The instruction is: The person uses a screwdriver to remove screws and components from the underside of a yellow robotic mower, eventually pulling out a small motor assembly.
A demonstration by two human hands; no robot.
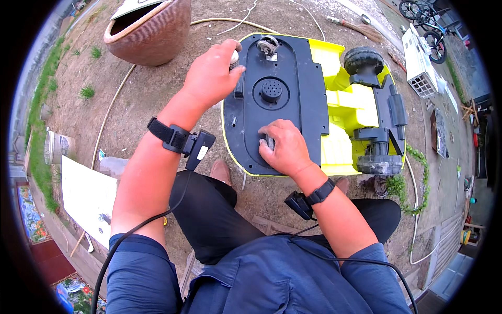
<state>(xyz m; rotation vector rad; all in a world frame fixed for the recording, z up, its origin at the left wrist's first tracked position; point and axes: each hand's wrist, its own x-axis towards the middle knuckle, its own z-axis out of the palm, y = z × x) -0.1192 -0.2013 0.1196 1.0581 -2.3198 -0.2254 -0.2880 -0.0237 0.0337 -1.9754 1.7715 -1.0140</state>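
Note:
A yellow ride-on toy car [341,107] lies upside down in front of me, its black base plate [308,78] facing up. My left hand [212,73] is closed around a small whitish-grey round thing [234,60] by the plate's left edge; my fingers cover most of it. My right hand [285,147] grips a small grey piece [270,141] on the near part of the plate; its kind is hidden. A worn grey caster [268,45] stands at the plate's far end. Between my hands is a round black perforated boss [271,90].
Black wheels [363,60] show on the car's right side. A large brown clay pot [151,34] stands far left, with a pale hose [112,104] across the dirt. A white board [89,196] lies at left, a white crate [420,63] and bicycle [434,39] at far right.

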